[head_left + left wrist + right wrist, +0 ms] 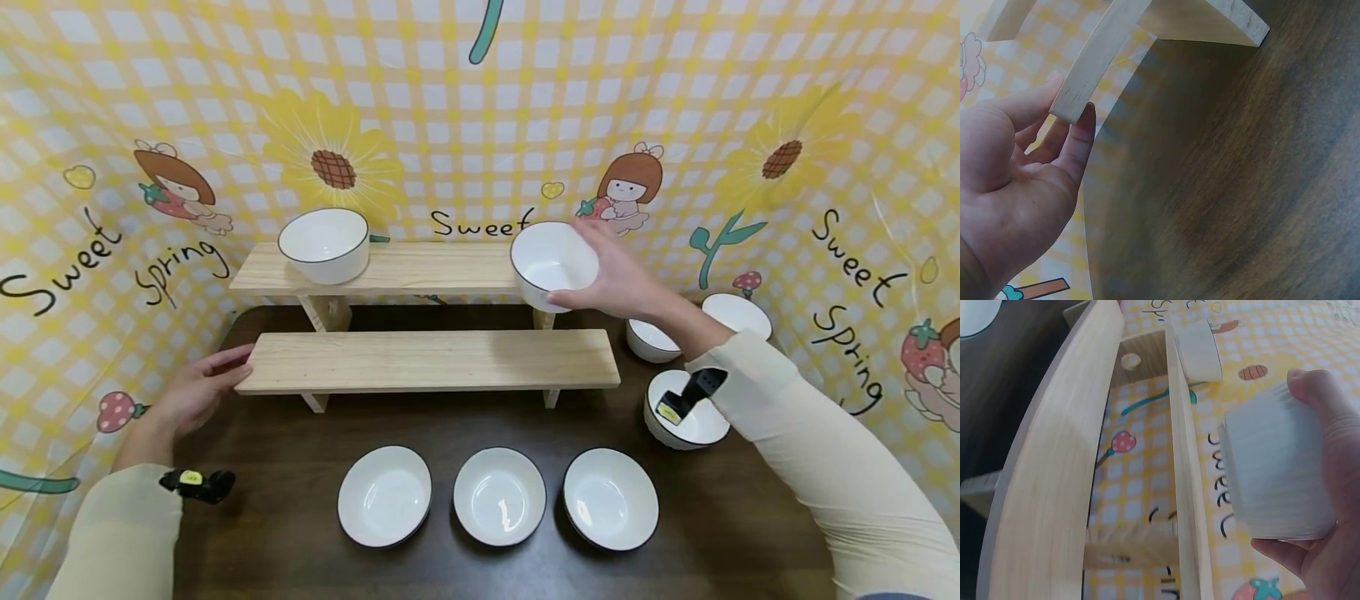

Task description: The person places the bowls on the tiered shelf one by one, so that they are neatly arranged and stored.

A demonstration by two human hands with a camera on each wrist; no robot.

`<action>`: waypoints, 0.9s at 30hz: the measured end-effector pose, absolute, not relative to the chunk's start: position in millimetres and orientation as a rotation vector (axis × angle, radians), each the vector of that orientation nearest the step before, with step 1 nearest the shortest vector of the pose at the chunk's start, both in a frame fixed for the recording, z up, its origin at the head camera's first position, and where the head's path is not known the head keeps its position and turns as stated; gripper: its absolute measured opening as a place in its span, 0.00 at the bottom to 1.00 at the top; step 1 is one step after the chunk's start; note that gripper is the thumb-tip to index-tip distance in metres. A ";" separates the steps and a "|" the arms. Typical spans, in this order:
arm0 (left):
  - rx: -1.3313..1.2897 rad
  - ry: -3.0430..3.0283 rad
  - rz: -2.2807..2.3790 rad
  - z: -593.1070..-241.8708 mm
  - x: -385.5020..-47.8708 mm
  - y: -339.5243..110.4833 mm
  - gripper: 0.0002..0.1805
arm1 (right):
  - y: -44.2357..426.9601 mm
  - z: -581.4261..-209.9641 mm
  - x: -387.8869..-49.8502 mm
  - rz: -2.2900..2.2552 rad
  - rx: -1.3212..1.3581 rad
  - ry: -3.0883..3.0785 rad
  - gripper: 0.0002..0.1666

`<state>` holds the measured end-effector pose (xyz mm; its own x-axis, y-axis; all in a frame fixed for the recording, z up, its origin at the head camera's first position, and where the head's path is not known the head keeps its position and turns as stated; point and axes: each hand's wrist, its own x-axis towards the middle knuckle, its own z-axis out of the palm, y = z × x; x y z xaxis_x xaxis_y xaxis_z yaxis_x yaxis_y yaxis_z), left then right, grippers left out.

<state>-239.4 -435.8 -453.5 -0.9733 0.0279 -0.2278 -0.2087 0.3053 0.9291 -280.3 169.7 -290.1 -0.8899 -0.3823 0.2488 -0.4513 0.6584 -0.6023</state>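
Observation:
My right hand (618,271) grips a white bowl (553,258) with a dark rim by its side, at the right end of the wooden rack's upper shelf (442,267). In the right wrist view the bowl (1279,469) shows its ribbed outside, thumb on one side and fingers beneath. Whether its base touches the shelf I cannot tell. On the left, my left hand (198,390) pinches the end of the lower shelf (427,360), thumb above and fingers below, as the left wrist view shows at the board end (1082,94). Another white bowl (326,243) stands on the upper shelf's left part.
In front of the rack, a row of white bowls (500,497) sits on the dark wooden table (300,575). More bowls stand at the right, one (690,417) under my right forearm and another (737,315) farther back. A yellow checked cloth (465,108) hangs behind and along the sides.

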 end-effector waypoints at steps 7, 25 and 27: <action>-0.181 2.415 1.651 -453.0 -240.4 -433.6 0.40 | 138.2 -291.8 -292.5 1.106 0.734 -2.742 0.65; -0.182 2.432 1.638 -453.8 -240.5 -436.5 0.39 | 73.0 -297.2 -322.5 1.148 0.701 -2.793 0.65; -0.188 2.435 1.632 -453.9 -240.3 -436.9 0.39 | 66.5 -297.1 -324.9 1.143 0.706 -2.794 0.63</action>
<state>-240.3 -436.9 -453.9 -0.9712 0.0075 -0.2383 -0.2176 0.3810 0.8986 -324.9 66.5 -297.1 -0.8955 -0.3948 0.2052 -0.4255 0.6247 -0.6547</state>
